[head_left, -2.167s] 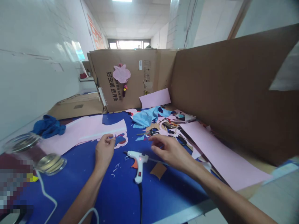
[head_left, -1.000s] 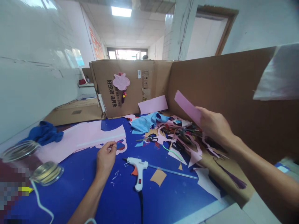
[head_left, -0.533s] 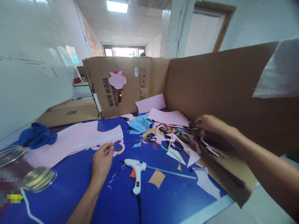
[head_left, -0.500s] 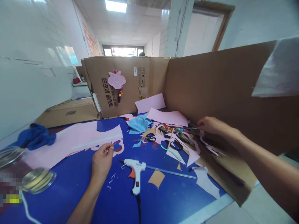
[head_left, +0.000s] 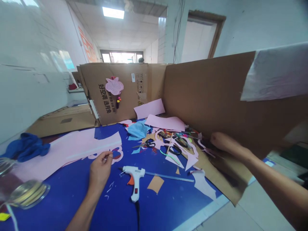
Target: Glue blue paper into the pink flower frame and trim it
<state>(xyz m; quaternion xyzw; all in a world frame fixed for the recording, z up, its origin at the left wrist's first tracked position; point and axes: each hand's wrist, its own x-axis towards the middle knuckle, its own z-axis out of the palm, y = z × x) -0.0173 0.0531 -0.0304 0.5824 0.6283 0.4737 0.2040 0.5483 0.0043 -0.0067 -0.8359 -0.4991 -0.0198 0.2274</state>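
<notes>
My left hand [head_left: 101, 168] is closed in a pinch above the blue tabletop, just left of a pink paper cutout [head_left: 118, 157] with a hole in it. Whatever its fingertips hold, if anything, is too small to see. On the right, my right hand [head_left: 220, 141] is smeared by motion in front of the cardboard wall, and its fingers cannot be read. It hovers beyond the right end of a pile of pink paper scraps [head_left: 191, 160], pens and tools. Between the hands lies a white glue gun [head_left: 135, 179] with a clear glue stick [head_left: 168, 176] extending from its back.
Scissors [head_left: 149, 143] and a light blue cloth [head_left: 138, 129] lie near the pile. Pink sheets [head_left: 79, 144], a dark blue cloth [head_left: 26, 147] and a glass jar [head_left: 30, 194] are at left. Cardboard walls [head_left: 202, 96] rise behind; a brown card piece [head_left: 156, 184] lies near the glue gun.
My right hand has moved away from the pile of pens and tools, to the right and slightly down. The whole view has shifted a little. My left hand stays pinched beside the cutout.
</notes>
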